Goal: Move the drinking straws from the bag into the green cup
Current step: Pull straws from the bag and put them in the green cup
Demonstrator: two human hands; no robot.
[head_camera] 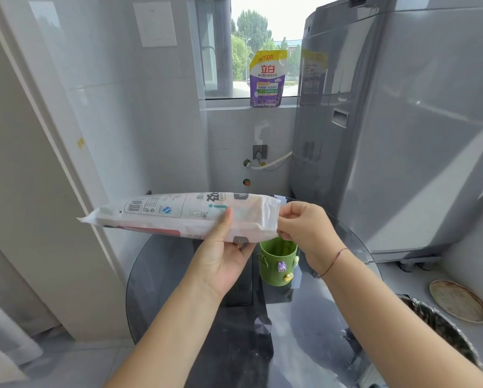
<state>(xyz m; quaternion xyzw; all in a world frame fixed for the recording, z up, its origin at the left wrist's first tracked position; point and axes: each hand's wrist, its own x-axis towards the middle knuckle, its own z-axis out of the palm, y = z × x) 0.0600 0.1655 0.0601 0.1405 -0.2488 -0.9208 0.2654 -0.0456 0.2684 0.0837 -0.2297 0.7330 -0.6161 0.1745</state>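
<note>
A long white plastic bag of straws (pixel 164 217) lies level in the air above the round glass table (pixel 332 326). My left hand (pixel 223 256) grips it from below near its right half, thumb on the front. My right hand (pixel 304 228) pinches the bag's right end, where the clear plastic mouth is. Pale straws show faintly through the wrapper. The green cup (pixel 276 264), with small cartoon figures stuck on its side, stands upright on the table just below the bag's right end, between my two wrists.
A grey washing machine (pixel 388 135) stands at the right, close behind the table. A purple detergent pouch (pixel 267 79) sits on the window sill. A dark bin (pixel 444 337) and a round plate (pixel 458 301) are on the floor at the lower right. A white door frame is on the left.
</note>
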